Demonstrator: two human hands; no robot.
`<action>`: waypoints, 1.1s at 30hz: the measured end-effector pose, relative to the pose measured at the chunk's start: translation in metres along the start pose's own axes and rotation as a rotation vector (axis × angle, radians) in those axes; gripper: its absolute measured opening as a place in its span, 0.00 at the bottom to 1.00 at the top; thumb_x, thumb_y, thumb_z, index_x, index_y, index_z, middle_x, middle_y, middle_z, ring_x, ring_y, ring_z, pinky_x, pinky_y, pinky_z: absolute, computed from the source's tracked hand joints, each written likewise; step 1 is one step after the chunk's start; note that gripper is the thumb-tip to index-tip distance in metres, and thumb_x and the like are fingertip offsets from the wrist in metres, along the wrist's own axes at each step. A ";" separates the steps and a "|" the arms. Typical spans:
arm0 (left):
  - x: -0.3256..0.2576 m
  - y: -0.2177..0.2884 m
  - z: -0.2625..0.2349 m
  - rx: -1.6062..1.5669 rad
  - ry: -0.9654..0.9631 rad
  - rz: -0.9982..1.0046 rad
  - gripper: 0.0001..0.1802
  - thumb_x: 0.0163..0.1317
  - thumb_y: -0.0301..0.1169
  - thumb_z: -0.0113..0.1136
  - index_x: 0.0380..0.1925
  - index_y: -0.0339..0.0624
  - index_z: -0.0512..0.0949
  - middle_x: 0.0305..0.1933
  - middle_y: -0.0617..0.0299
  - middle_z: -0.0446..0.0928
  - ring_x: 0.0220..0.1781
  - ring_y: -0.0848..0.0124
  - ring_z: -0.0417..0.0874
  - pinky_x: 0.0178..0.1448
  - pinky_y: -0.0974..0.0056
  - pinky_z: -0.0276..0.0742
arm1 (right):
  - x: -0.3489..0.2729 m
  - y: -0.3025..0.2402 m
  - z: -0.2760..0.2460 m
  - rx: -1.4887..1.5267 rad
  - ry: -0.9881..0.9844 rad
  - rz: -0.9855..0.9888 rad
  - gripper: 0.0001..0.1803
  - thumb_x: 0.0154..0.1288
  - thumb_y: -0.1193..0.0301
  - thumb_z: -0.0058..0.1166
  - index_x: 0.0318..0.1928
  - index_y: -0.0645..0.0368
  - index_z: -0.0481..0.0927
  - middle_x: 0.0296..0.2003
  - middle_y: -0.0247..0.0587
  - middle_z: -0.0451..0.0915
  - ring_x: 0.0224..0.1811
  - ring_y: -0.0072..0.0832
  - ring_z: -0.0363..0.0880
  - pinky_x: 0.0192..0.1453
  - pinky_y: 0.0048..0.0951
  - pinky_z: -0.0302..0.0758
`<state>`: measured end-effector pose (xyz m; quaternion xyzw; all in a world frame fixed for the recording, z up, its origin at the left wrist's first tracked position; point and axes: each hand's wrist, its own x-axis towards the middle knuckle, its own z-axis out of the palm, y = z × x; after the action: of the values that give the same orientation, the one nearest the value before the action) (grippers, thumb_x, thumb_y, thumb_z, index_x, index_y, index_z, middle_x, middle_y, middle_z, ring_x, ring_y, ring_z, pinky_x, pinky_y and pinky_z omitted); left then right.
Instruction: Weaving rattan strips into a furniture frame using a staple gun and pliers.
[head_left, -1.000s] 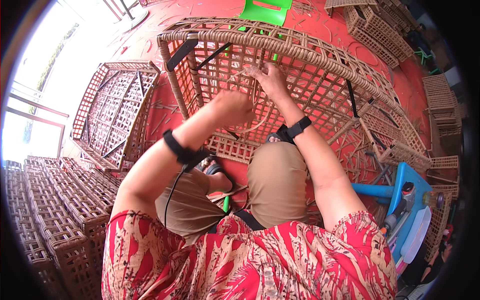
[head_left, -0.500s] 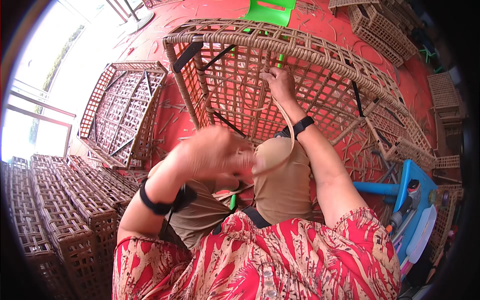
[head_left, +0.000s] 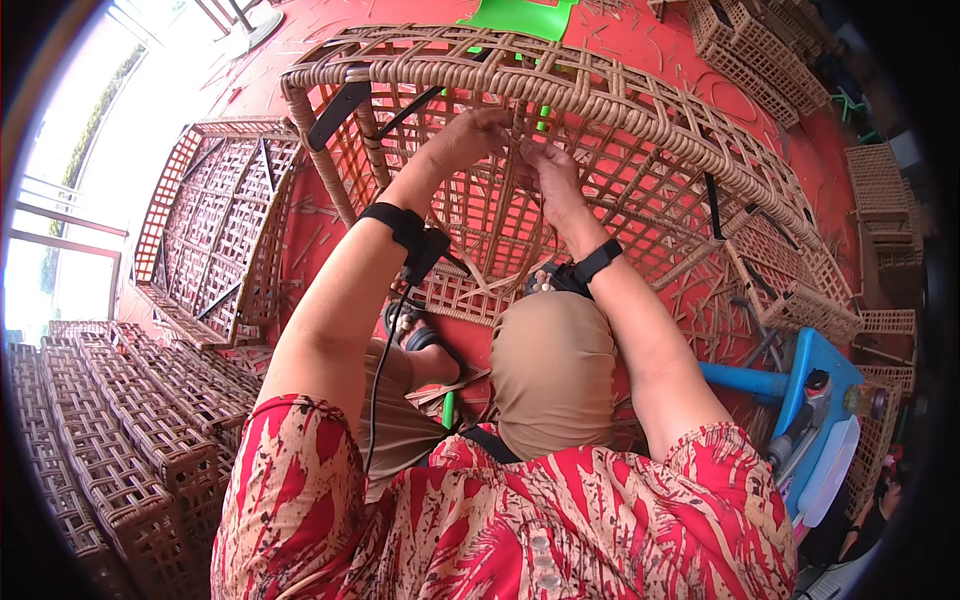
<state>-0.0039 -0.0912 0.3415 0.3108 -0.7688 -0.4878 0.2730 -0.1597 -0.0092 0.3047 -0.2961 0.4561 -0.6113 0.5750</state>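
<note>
Under the frame's [head_left: 600, 130] wrapped top rail, the left hand [head_left: 470, 132] and right hand [head_left: 545, 170] are pinching a rattan strand [head_left: 505, 215] (light, springy, best gripped near the weave), fingers closing on it.

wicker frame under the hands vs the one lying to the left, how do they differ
The wicker frame being worked on stands tilted up in front of the person, with the left hand and right hand on its lattice; the frame on the left lies on the red floor, untouched. The worked frame shows a thick wrapped top rim; the left frame's edge looks slimmer. Both are tan open-grid weave over dark bars.
</note>
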 end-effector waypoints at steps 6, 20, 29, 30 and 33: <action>0.007 0.030 -0.015 0.461 -0.290 -0.029 0.17 0.57 0.25 0.55 0.48 0.47 0.78 0.36 0.55 0.82 0.38 0.64 0.83 0.43 0.61 0.78 | 0.004 -0.006 -0.004 -0.083 -0.074 0.089 0.07 0.68 0.69 0.51 0.40 0.58 0.79 0.34 0.32 0.81 0.31 0.20 0.79 0.38 0.22 0.76; -0.024 0.035 -0.006 0.938 -0.196 -0.127 0.16 0.57 0.37 0.53 0.38 0.36 0.79 0.37 0.46 0.80 0.42 0.49 0.81 0.48 0.48 0.75 | -0.018 -0.037 0.038 -1.052 0.057 -0.420 0.23 0.63 0.54 0.49 0.42 0.64 0.81 0.39 0.57 0.81 0.44 0.49 0.79 0.49 0.41 0.74; -0.207 0.138 0.045 0.751 -0.577 -0.041 0.11 0.59 0.36 0.56 0.33 0.40 0.78 0.22 0.51 0.73 0.28 0.52 0.80 0.34 0.53 0.76 | -0.011 -0.022 0.032 -1.104 0.074 -0.256 0.25 0.51 0.54 0.62 0.39 0.62 0.79 0.32 0.53 0.82 0.37 0.47 0.81 0.44 0.43 0.76; -0.231 0.155 0.043 0.606 -0.563 -0.108 0.12 0.60 0.37 0.56 0.31 0.39 0.77 0.22 0.51 0.73 0.26 0.51 0.79 0.31 0.51 0.74 | -0.012 -0.020 0.035 -1.095 0.067 -0.254 0.25 0.51 0.54 0.62 0.39 0.62 0.79 0.32 0.53 0.82 0.37 0.47 0.81 0.44 0.43 0.76; -0.257 0.215 0.031 0.331 -0.605 -0.025 0.15 0.60 0.42 0.60 0.33 0.41 0.76 0.19 0.52 0.73 0.22 0.52 0.77 0.26 0.51 0.71 | -0.011 -0.021 0.023 -1.072 0.071 -0.373 0.19 0.53 0.59 0.60 0.36 0.63 0.79 0.29 0.55 0.81 0.34 0.49 0.81 0.42 0.45 0.76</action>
<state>0.0970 0.1894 0.4977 0.2018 -0.8796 -0.4300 -0.0274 -0.1461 -0.0055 0.3344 -0.6015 0.6616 -0.3950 0.2108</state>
